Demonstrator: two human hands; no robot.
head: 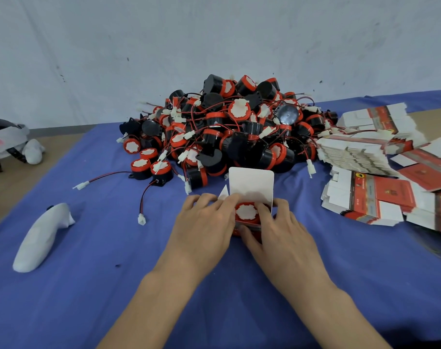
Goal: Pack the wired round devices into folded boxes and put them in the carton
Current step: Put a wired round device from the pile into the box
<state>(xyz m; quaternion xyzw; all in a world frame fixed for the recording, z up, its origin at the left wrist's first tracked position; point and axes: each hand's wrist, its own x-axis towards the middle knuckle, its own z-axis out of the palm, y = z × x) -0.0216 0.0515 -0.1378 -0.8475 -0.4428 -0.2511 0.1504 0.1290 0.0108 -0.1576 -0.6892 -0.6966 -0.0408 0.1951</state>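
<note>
Left hand [207, 222] grip curls round small red-and-white cardboard box [251, 185], steadying it on blue cloth surface [113, 273]. Right hand [280, 230] grip pinches the box front, fingers seating round black red-rimmed wired device [247, 212] inside. Lid flap up; closing likely next.

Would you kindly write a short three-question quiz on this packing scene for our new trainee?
1. True or false: the lid of the box is closed over the device.
2. On which side of the pile do the flat boxes lie? A left, B right, C in front.
3. What do the left hand and right hand hold?
Key: 1 false; 2 B; 3 the box.
</note>
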